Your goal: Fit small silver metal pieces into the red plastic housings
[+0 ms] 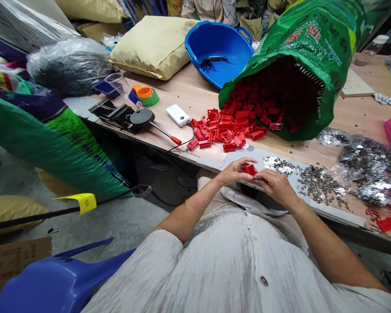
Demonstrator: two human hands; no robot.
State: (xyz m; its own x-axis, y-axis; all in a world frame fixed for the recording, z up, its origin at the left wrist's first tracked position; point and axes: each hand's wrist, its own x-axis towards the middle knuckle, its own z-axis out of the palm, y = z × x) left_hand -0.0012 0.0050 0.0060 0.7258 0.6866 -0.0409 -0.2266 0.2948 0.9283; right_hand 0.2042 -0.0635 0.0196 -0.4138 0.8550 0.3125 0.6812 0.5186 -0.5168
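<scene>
My left hand (234, 172) grips a small red plastic part (250, 169) between thumb and fingers, just over the table's front edge. Close against it, my right hand (275, 187) is closed in a pinch on something thin at the red part's lower right side; what that is I cannot make out. Beyond my hands lies a heap of similar red parts (228, 126), spilling from the mouth of a green woven sack (326, 87). Small silvery metal pieces (322, 182) are scattered on the table to the right of my right hand.
A blue basin (198, 48) with thin dark pieces stands at the back, beside a beige sack (153, 43). Left of the heap are a white power bank (177, 115) and a black hand press (133, 117) with a red-tipped lever. Bagged metal pieces (371, 165) lie right.
</scene>
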